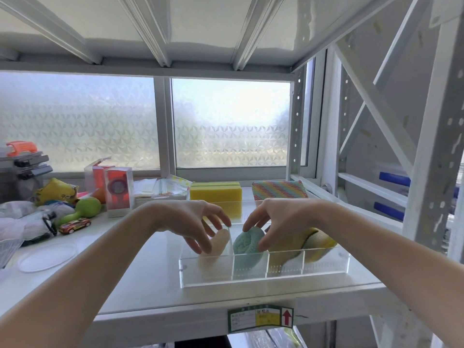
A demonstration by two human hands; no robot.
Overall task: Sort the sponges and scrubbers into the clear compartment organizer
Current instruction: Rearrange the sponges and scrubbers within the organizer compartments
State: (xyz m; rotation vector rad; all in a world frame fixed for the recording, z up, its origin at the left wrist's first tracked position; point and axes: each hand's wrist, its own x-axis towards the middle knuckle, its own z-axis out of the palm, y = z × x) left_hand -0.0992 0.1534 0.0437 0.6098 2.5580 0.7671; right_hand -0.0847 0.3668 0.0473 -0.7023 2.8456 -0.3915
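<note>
a green-bordered label (pixel 261 318) on the white shelf's (pixel 140 282) front edge carries a red up-arrow; its small print is unreadable. the clear acrylic compartment organizer (pixel 263 272) lies with its long axis left to right. the left hand (pixel 194 222) pinches a pale cream oval sponge (pixel 218 243) standing on edge in the leftmost compartment. the right hand (pixel 273 222) pinches a round teal knitted scrubber (pixel 247 243) upright in the next. yellow scrubbers (pixel 311 244) lean in the right compartments.

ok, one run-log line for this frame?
left hand: pinches beige sponge | right hand: pinches teal scrubber | both in organizer | yellow sponge outside
</note>
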